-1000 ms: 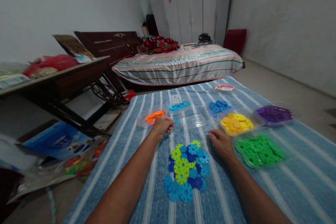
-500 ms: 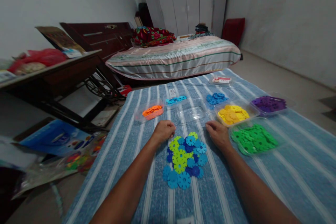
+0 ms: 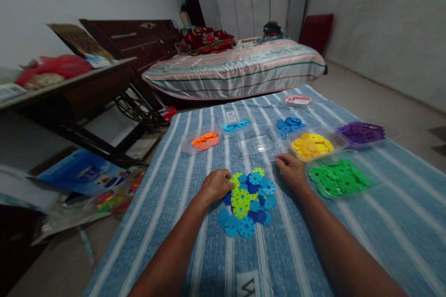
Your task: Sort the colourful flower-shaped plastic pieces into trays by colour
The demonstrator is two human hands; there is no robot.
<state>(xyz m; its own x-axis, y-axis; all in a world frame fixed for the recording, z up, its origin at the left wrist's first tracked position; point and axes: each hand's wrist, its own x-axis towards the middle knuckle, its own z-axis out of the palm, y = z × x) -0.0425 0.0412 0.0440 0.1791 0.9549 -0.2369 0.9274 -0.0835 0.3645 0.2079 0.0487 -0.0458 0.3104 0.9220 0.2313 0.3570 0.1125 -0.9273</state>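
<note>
A pile of flat flower-shaped discs [image 3: 249, 202], in blue, cyan and lime green, lies on the blue striped cloth [image 3: 205, 255] in front of me. My left hand [image 3: 216, 185] rests at the pile's left edge, its curled fingertips touching a lime-green disc [image 3: 236, 179]; whether it grips the disc is hidden. My right hand [image 3: 291, 171] lies on the cloth just right of the pile, fingers curled, nothing visible in it, close to the green disc tray [image 3: 337, 177].
Clear trays stand beyond the pile: orange [image 3: 205, 140], cyan [image 3: 236, 125], an empty one [image 3: 258, 143], blue [image 3: 291, 125], yellow [image 3: 312, 145], purple [image 3: 362, 132]. A small labelled box [image 3: 297, 100] sits farther back. A bed [image 3: 237, 72], dark table [image 3: 69, 93] and floor bags [image 3: 83, 181] surround the cloth.
My left hand has drawn back from near the orange tray to the pile's left edge. My right hand has stayed about where it was. The camera tipped slightly.
</note>
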